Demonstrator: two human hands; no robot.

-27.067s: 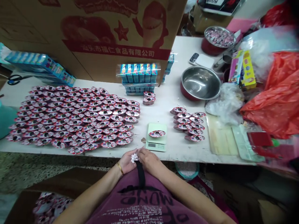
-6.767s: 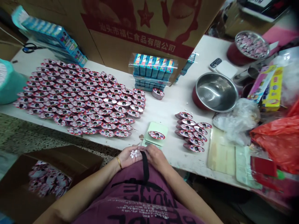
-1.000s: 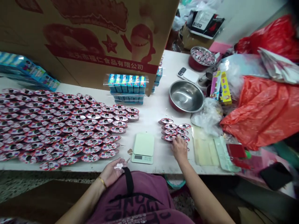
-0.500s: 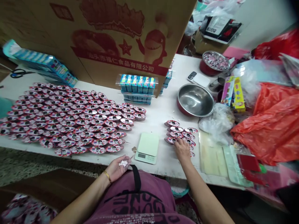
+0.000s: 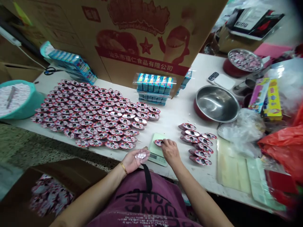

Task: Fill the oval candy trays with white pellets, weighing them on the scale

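Observation:
My left hand (image 5: 133, 161) lies palm up at the table's front edge, cupping several small white candies (image 5: 140, 156). My right hand (image 5: 170, 151) pinches the end of a small red-and-white printed packet (image 5: 158, 142) with a dark opening in its top. That packet is over the pale green kitchen scale (image 5: 158, 159); whether it rests there or is held just above I cannot tell. Right of the scale stand several similar packets (image 5: 200, 153) in two rough columns. To the left, many more such packets (image 5: 94, 116) stand in close rows.
A steel bowl (image 5: 216, 104) stands right of centre. Behind it is a bowl of wrapped pieces (image 5: 245, 60). A teal basin (image 5: 35, 101) of white pieces sits far left. A large carton (image 5: 142, 41) blocks the back. Plastic bags (image 5: 246, 126) crowd the right.
My right hand has moved left from the right-hand packets to the scale, bringing a packet. My left hand keeps the candies, its palm more open. The view has swung left, showing the teal basin.

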